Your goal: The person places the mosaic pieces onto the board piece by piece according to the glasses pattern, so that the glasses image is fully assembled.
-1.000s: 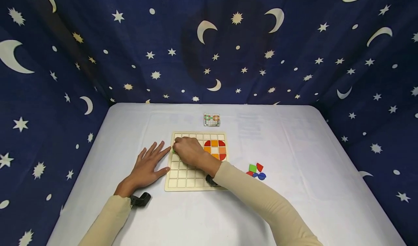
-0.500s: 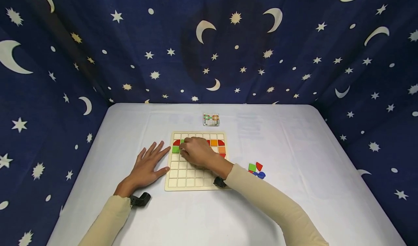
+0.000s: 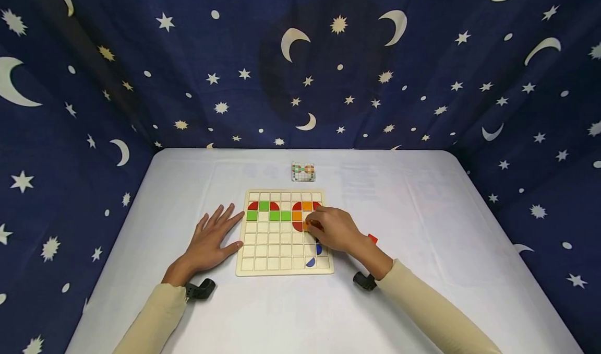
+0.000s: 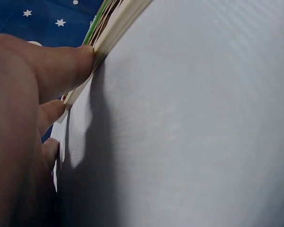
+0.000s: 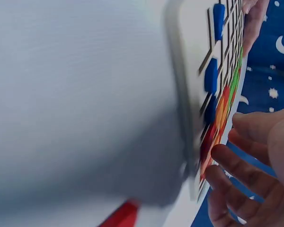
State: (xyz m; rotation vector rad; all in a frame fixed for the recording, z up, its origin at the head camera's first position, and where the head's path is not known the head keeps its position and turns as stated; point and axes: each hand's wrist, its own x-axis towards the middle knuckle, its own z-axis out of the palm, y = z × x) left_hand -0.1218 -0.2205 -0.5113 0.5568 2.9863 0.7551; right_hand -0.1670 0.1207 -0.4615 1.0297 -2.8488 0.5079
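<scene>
A square wooden grid board (image 3: 263, 250) lies on the white table. My left hand (image 3: 208, 242) is flat beside its left edge, fingers spread; in the left wrist view the thumb (image 4: 68, 66) touches the rim. My right hand (image 3: 339, 229) hovers over the board's right side, thumb and fingertips at an orange tile (image 3: 305, 226). In the right wrist view its fingers (image 5: 241, 168) are loosely bent, with nothing seen between them and the thumb. A green tile (image 3: 264, 205) and a red rounded tile (image 3: 253, 206) sit at the left. The right hand hides several cells.
Blue half-round pieces (image 3: 310, 262) lie in the board's lower right cells. A small pattern card (image 3: 303, 172) stands behind the board. A loose red piece (image 3: 373, 238) shows beyond the right wrist. Starry fabric (image 3: 300, 82) surrounds the table.
My right hand has moved from the board's left part to its right part. Green and red tiles on the left are uncovered, and blue pieces now show. The left hand stays put.
</scene>
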